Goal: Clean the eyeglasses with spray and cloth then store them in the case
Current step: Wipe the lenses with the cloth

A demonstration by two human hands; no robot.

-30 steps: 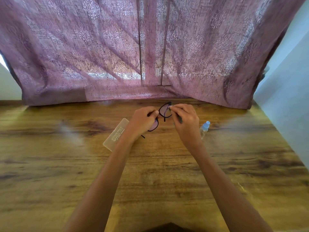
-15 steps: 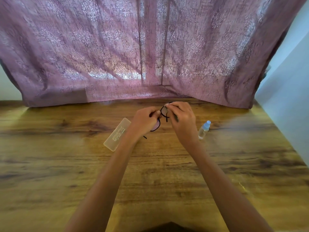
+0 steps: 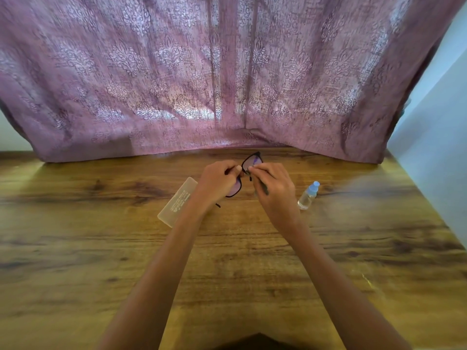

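Since half a second ago, black-framed eyeglasses (image 3: 250, 164) lifted clear above right hand (image 3: 274, 189); left hand (image 3: 217, 181) still pinching frame, right fingertips (image 3: 252, 168) gripping lens edge.

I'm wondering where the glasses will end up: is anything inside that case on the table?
Nothing shows inside the case: it lies shut on the table, pale and frosted. The left hand covers its near corner. The glasses are outside it, held by both hands.
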